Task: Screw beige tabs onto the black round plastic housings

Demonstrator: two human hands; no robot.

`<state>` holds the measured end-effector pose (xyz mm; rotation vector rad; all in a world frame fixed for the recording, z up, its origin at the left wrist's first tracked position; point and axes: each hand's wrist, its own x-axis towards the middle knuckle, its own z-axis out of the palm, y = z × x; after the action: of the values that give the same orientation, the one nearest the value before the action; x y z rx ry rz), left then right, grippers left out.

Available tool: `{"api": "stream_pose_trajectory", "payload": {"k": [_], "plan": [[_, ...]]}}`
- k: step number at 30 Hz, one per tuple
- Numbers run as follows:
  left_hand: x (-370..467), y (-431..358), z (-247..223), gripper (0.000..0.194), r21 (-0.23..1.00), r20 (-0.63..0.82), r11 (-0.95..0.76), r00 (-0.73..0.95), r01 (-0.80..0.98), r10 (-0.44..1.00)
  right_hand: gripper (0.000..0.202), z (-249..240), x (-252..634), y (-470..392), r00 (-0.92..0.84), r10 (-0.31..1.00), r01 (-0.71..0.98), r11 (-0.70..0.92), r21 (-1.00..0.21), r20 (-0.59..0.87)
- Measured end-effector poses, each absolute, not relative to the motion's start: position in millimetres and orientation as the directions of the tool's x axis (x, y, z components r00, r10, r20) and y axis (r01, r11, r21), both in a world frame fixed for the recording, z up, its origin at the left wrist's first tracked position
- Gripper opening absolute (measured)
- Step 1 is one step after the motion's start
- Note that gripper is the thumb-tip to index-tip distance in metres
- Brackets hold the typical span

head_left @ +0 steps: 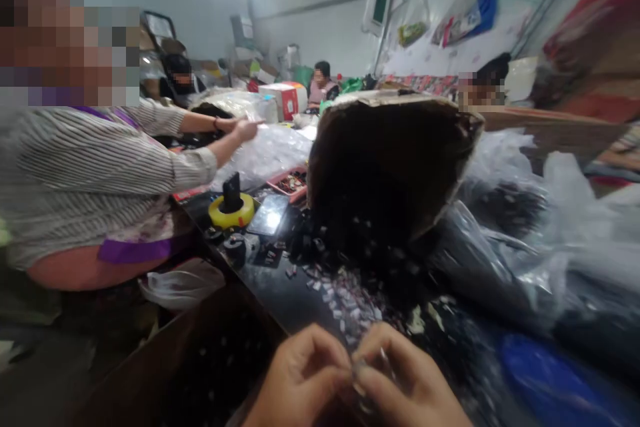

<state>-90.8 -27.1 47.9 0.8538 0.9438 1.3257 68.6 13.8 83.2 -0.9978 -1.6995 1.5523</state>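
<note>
At the bottom centre, my left hand and my right hand meet fingertip to fingertip. Both are closed in a pinch around something small, too blurred to make out. Just beyond them, many small whitish pieces lie scattered on the dark table. A large container, dark inside, lies tipped with its opening toward me, and dark items spread out below it.
A person in a striped shirt sits at the left, arms stretched over plastic bags. Yellow tape, a phone and a pink tray lie ahead. Clear bags and a blue object are at right.
</note>
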Motion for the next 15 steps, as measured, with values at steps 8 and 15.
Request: {"api": "stream_pose_trajectory", "payload": {"k": [8,15], "plan": [[-80.7,-24.3,57.5,0.011,0.950,0.107,-0.146,-0.151,-0.277,0.983,0.015,72.1,61.2,7.4,-0.258,0.943,-0.037,0.206,-0.978,0.209],[-81.0,-18.1,74.7,0.012,0.853,0.022,-0.164,-0.280,-0.495,0.960,0.022,73.4,64.4,9.6,-0.219,0.971,-0.078,0.086,-0.993,0.101]]}}
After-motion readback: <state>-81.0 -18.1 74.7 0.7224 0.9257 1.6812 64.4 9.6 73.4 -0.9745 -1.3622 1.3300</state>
